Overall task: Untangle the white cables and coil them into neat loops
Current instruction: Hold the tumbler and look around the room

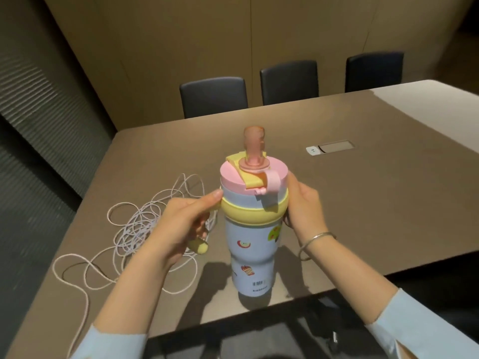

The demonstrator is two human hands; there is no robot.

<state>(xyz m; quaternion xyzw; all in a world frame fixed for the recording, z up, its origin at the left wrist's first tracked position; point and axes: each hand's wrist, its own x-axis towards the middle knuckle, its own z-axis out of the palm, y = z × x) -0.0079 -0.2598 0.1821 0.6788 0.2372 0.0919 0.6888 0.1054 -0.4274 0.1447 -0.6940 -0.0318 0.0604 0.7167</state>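
Note:
A tangle of thin white cables [134, 229] lies on the brown table [363, 203], to the left of a tall pale-blue bottle [250, 250] with a yellow collar and pink lid. The bottle stands upright near the table's front edge. My left hand [181, 224] grips the bottle's yellow side handle, thumb against the collar. My right hand [303, 206] curls round the right side of the yellow collar. Neither hand touches the cables. One cable strand trails off the table's front left edge.
A recessed power socket panel [329, 147] sits in the table farther back on the right. Three dark chairs [289, 81] stand along the far edge. A ribbed grey wall runs along the left.

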